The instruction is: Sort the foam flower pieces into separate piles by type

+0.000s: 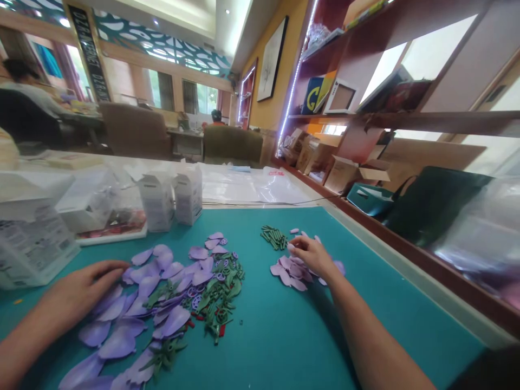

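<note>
Purple petal pieces (117, 342) lie in a loose heap on the left of the teal mat (276, 336). My left hand (87, 284) rests at the heap's upper left edge, fingertips against the petals; what they hold, if anything, is hidden. Green leafy pieces (219, 292), small purple rings and a few red bits border the heap on its right. My right hand (309, 253) is over a smaller pile of pinkish petals (293, 273), thumb and fingers pinched on a pale petal (290, 247). Beside it lies a bundle of short green sticks (274, 237).
White boxes (156, 200) and a shallow tray (117, 233) stand along the mat's back left. Clear plastic sheeting (252, 187) lies beyond the mat. Shelves (406, 122) with cartons and a green bag (434, 200) line the right. People sit in the background.
</note>
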Available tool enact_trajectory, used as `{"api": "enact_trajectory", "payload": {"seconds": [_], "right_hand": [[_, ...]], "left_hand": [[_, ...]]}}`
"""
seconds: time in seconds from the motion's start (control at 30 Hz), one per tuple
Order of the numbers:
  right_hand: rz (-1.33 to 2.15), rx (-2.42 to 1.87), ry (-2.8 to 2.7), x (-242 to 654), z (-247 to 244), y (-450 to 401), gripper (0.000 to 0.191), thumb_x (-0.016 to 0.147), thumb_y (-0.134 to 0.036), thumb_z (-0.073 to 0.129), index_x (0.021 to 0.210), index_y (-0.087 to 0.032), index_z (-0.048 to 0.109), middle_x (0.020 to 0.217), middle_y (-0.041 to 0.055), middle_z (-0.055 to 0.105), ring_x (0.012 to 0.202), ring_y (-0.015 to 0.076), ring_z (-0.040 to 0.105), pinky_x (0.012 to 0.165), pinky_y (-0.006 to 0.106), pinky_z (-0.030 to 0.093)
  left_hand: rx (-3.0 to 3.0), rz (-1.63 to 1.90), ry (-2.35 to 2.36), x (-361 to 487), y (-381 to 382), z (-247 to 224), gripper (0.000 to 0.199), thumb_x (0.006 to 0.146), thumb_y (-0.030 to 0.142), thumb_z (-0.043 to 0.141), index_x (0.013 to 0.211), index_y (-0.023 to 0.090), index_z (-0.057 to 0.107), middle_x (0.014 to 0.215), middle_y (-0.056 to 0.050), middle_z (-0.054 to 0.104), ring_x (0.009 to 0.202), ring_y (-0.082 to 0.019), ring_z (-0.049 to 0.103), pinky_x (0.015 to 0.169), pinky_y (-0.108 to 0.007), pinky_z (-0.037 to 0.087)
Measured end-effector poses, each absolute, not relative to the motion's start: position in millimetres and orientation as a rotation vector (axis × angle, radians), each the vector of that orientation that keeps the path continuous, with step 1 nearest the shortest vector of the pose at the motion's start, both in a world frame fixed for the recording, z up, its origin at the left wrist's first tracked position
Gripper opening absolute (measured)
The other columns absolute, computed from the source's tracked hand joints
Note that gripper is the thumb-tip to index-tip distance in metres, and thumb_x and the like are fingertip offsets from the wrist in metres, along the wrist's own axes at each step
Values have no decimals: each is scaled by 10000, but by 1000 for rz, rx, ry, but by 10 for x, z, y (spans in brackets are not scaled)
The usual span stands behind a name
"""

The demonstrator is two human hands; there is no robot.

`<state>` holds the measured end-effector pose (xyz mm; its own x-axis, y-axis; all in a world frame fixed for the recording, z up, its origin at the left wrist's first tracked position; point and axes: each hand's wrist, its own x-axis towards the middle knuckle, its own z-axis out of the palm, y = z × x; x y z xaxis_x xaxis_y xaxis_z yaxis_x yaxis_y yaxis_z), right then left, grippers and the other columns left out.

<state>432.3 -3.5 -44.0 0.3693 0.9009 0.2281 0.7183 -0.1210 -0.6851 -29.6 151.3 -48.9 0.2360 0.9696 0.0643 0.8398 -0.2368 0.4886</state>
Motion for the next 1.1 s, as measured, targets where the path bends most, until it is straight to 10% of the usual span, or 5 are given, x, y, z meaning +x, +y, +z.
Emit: {"api": "enact_trajectory", "payload": {"seconds": [1.1], "right_hand": [[481, -1781, -2130, 3082, -92, 331, 270, 780, -242, 576, 1043, -217, 630, 915, 42, 664, 804, 179, 598, 709, 284, 433]], "left_hand": [[2213, 583, 1649, -149, 1248, -307, 443, 751, 433, 359, 944, 209, 689, 1042, -32, 719, 970, -228, 640, 839, -284, 470]]}}
